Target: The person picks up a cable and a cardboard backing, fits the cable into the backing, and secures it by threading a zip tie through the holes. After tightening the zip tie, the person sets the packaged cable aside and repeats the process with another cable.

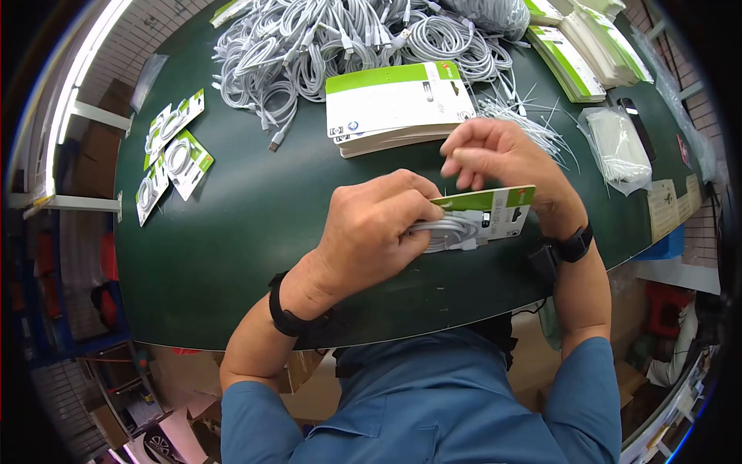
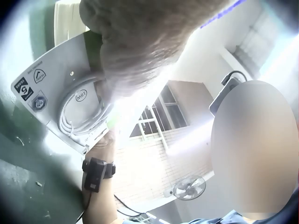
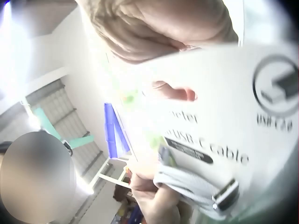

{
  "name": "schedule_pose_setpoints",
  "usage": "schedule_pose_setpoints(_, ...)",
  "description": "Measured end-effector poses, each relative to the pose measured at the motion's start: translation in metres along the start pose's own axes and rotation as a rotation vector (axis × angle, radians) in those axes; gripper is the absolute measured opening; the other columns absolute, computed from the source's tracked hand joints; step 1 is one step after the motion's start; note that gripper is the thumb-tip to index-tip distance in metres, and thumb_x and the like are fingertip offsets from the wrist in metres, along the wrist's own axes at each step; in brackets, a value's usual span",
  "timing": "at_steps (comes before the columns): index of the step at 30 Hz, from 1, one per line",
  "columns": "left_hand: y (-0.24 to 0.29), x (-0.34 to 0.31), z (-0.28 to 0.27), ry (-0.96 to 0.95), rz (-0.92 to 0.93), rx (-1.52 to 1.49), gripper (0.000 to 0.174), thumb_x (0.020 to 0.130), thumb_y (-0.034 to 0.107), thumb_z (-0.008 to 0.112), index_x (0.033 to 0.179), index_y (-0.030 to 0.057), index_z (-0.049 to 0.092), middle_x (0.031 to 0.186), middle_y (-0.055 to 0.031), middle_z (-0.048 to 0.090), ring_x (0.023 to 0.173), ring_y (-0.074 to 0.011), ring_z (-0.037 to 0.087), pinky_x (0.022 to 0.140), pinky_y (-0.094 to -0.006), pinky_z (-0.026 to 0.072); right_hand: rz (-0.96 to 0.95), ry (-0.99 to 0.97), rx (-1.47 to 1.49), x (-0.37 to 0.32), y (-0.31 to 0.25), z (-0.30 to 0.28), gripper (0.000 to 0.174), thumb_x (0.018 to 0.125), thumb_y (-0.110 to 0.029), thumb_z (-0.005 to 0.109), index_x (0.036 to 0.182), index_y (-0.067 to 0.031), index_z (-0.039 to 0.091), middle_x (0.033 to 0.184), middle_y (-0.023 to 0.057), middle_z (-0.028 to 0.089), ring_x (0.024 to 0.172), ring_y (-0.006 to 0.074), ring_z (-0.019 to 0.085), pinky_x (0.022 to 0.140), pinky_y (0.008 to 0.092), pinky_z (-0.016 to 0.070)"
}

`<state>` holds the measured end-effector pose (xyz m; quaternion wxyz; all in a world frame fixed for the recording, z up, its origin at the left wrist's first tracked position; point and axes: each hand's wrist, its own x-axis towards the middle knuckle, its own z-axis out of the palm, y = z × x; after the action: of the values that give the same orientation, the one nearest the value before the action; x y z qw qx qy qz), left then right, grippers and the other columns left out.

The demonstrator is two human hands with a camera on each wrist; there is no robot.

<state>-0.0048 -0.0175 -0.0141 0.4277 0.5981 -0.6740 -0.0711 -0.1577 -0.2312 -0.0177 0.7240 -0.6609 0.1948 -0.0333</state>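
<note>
My left hand grips a green-and-white packaging card together with the coiled light-grey USB cable on its front. The left thumb and fingers pinch the card's left end; in the left wrist view the coil lies around a printed circle. Just behind and above the card's upper edge is my right hand, its fingers loosely bent and nothing visible between them. In the right wrist view, the cable's metal USB plug lies against the card, and part of a finger shows through the hanger hole.
A stack of printed cards stands beyond my hands, with a heap of coiled cables behind it. White cable ties lie to its right. Several carded cables are at left. More card stacks and a clear bag sit at right.
</note>
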Motion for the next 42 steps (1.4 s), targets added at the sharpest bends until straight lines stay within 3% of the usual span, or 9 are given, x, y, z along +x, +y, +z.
schedule_pose_setpoints(5, -0.003, 0.0, -0.007, -0.001, -0.334, -0.202, 0.02, 0.075, -0.005, 0.074, 0.095, -0.0014, 0.075, 0.099, -0.0115, 0.078, 0.087, -0.0209, 0.076, 0.084, -0.0309, 0.0602, -0.42, 0.205, -0.132, -0.014, -0.014, -0.015, 0.017, 0.103, -0.013, 0.072, 0.116, -0.0011, 0.072, 0.104, 0.0064, 0.077, 0.087, 0.0079, 0.069, 0.079, 0.0217, 0.057)
schedule_pose_setpoints(6, -0.004, 0.0, -0.007, -0.01, -0.397, -0.226, 0.019, 0.076, -0.005, 0.074, 0.095, -0.0018, 0.075, 0.099, -0.0107, 0.078, 0.088, -0.0191, 0.076, 0.085, -0.0308, 0.0599, -0.406, 0.214, -0.198, -0.021, -0.022, -0.004, 0.026, 0.093, -0.011, 0.081, 0.116, -0.0025, 0.073, 0.106, 0.0086, 0.078, 0.093, 0.0163, 0.071, 0.087, 0.0295, 0.0578)
schedule_pose_setpoints(9, -0.009, -0.001, -0.007, -0.029, -0.515, -0.26, 0.018, 0.08, -0.003, 0.074, 0.098, -0.0031, 0.076, 0.098, -0.0069, 0.078, 0.09, -0.0125, 0.073, 0.087, -0.0295, 0.0588, -0.779, 0.151, -0.899, -0.021, -0.041, 0.034, 0.043, 0.078, -0.012, 0.091, 0.115, -0.005, 0.071, 0.111, 0.0083, 0.076, 0.102, 0.0265, 0.07, 0.093, 0.0397, 0.0543)
schedule_pose_setpoints(11, -0.01, 0.0, -0.007, -0.005, -0.547, -0.274, 0.018, 0.081, -0.002, 0.075, 0.1, -0.0029, 0.076, 0.097, -0.0061, 0.079, 0.09, -0.0113, 0.072, 0.087, -0.0289, 0.0587, -0.817, 0.146, -1.136, -0.019, -0.037, 0.054, 0.054, 0.067, -0.015, 0.093, 0.114, -0.0074, 0.069, 0.114, 0.0077, 0.072, 0.109, 0.0325, 0.065, 0.096, 0.0461, 0.0492)
schedule_pose_setpoints(22, -0.016, -0.002, -0.008, 0.014, -0.525, -0.266, 0.019, 0.084, -0.004, 0.074, 0.103, -0.0028, 0.077, 0.1, -0.005, 0.08, 0.094, -0.0085, 0.072, 0.09, -0.0269, 0.0589, -0.873, 0.234, -0.975, 0.0, -0.007, 0.06, 0.031, 0.07, 0.003, 0.08, 0.097, -0.0082, 0.067, 0.096, 0.0051, 0.072, 0.093, 0.0279, 0.066, 0.085, 0.0411, 0.052)
schedule_pose_setpoints(28, -0.014, 0.0, -0.008, -0.021, -0.6, -0.278, 0.018, 0.086, -0.003, 0.075, 0.103, -0.0032, 0.077, 0.099, -0.0066, 0.08, 0.094, -0.0089, 0.072, 0.089, -0.0273, 0.0596, -0.78, 0.144, -0.933, -0.002, -0.01, 0.054, 0.036, 0.074, -0.002, 0.085, 0.107, -0.0056, 0.07, 0.099, 0.007, 0.075, 0.096, 0.0288, 0.07, 0.086, 0.0417, 0.0551)
schedule_pose_setpoints(32, -0.017, -0.002, -0.003, -0.042, -0.59, -0.312, 0.014, 0.086, -0.003, 0.074, 0.1, -0.003, 0.075, 0.096, -0.0056, 0.078, 0.094, -0.0086, 0.071, 0.087, -0.0278, 0.0598, -0.57, 0.145, -0.616, -0.004, -0.009, 0.053, 0.04, 0.088, -0.006, 0.082, 0.126, -0.002, 0.07, 0.102, 0.0136, 0.081, 0.096, 0.0287, 0.079, 0.088, 0.0375, 0.0614)
schedule_pose_setpoints(35, -0.018, -0.003, 0.0, -0.04, -0.59, -0.392, 0.012, 0.085, -0.002, 0.075, 0.097, -0.0027, 0.072, 0.092, -0.004, 0.076, 0.091, -0.0077, 0.07, 0.083, -0.0274, 0.0591, -0.453, 0.178, -0.568, -0.005, -0.013, 0.055, 0.03, 0.09, -0.006, 0.08, 0.118, 0.0006, 0.074, 0.096, 0.014, 0.081, 0.088, 0.0266, 0.079, 0.082, 0.0357, 0.0622)
schedule_pose_setpoints(42, -0.018, -0.004, 0.002, -0.094, -0.609, -0.383, 0.012, 0.086, 0.002, 0.077, 0.095, -0.0018, 0.07, 0.089, -0.0025, 0.074, 0.088, -0.006, 0.067, 0.079, -0.0262, 0.0576, -0.494, 0.145, -0.629, -0.002, -0.004, 0.054, 0.011, 0.091, -0.007, 0.08, 0.097, 0.0012, 0.077, 0.089, 0.0134, 0.078, 0.079, 0.0256, 0.076, 0.075, 0.0353, 0.0605)
